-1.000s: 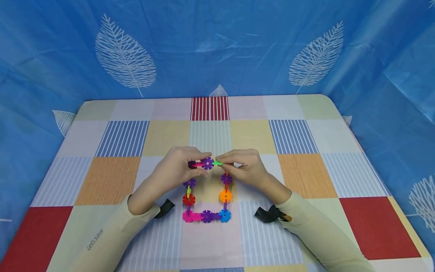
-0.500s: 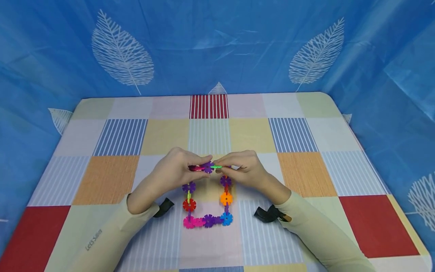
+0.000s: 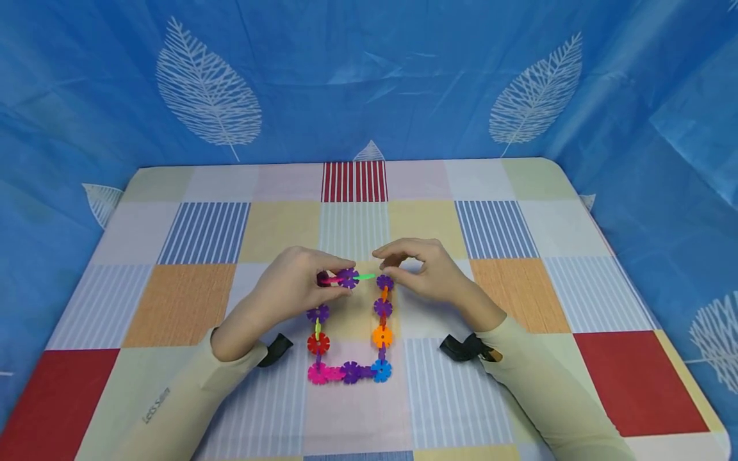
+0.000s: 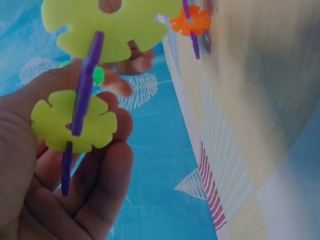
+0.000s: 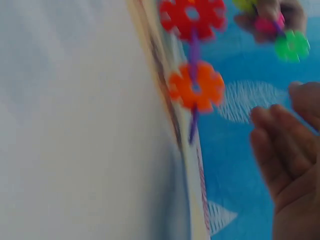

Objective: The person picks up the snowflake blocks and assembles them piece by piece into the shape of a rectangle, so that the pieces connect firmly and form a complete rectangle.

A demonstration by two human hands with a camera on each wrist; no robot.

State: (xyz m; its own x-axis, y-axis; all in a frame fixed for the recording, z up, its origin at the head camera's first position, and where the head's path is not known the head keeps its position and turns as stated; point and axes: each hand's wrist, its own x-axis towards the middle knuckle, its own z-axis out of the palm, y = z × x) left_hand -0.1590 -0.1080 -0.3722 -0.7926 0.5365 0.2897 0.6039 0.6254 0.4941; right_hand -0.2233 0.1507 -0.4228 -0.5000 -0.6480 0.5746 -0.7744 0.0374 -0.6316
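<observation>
A chain of flower-shaped interlocking discs forms a near-square, with a gap at its far right corner. My left hand (image 3: 291, 282) pinches its far side, by the pink disc (image 3: 331, 280) and purple disc (image 3: 348, 278). From there a green disc (image 3: 364, 277) sticks out, apart from the purple end disc (image 3: 384, 282) of the right side. My right hand (image 3: 429, 272) hovers beside that end with loosely bent fingers and holds nothing. Yellow-green discs (image 4: 102, 125) show close up in the left wrist view. An orange disc (image 5: 209, 91) hangs before the right palm in the right wrist view.
The chain's near side, with a blue disc (image 3: 381, 371) at its corner, lies over the patchwork tablecloth (image 3: 357, 422). Black straps (image 3: 461, 347) hang at both wrists. A blue curtain (image 3: 369, 77) with white leaves stands behind the table.
My right hand has let go of the green disc and moved right and slightly up, fingers spreading. The purple end disc has come into sight. My left hand keeps its hold, shifting slightly left.
</observation>
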